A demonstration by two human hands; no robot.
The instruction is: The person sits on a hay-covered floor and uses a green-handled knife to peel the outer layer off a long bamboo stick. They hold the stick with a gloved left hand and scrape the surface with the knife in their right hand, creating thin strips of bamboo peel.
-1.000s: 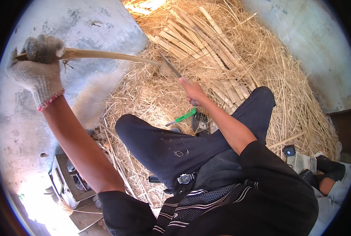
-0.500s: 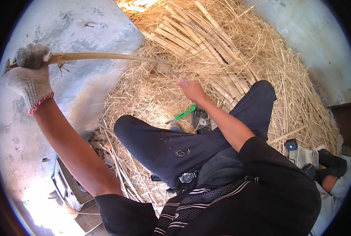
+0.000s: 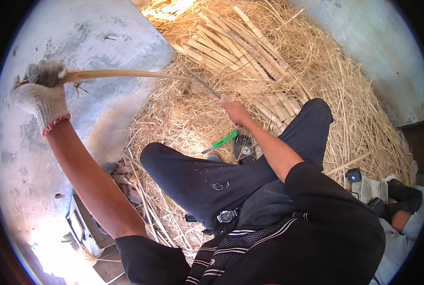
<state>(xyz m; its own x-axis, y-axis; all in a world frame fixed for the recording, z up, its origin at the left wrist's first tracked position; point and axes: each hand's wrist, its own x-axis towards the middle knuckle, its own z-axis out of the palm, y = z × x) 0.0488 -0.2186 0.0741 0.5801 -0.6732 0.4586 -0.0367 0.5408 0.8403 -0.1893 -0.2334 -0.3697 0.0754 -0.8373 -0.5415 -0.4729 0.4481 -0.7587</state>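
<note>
My left hand (image 3: 43, 92), in a whitish knit glove with grey fingers and a red cuff edge, is wrapped round one end of a long bamboo strip (image 3: 121, 73). The strip stretches to the right, bending slightly downward over the straw. My bare right hand (image 3: 235, 113) is closed on the handle of a knife (image 3: 205, 84), whose narrow blade points up and left. The blade lies close by the strip's free end; whether they touch I cannot tell. A green utility knife (image 3: 225, 138) rests between my legs, below my right hand.
Split bamboo strips (image 3: 254, 50) lie in a pile on loose straw and shavings (image 3: 169, 114) ahead. A pale stained wall or slab (image 3: 112, 52) flanks the left, another pale surface (image 3: 368, 52) the far right. Part of another person (image 3: 404, 197) shows at the lower right.
The knife blade has swung to the strip's tip and shows more fully. My left hand and the strip sit slightly lower and further right in the picture.
</note>
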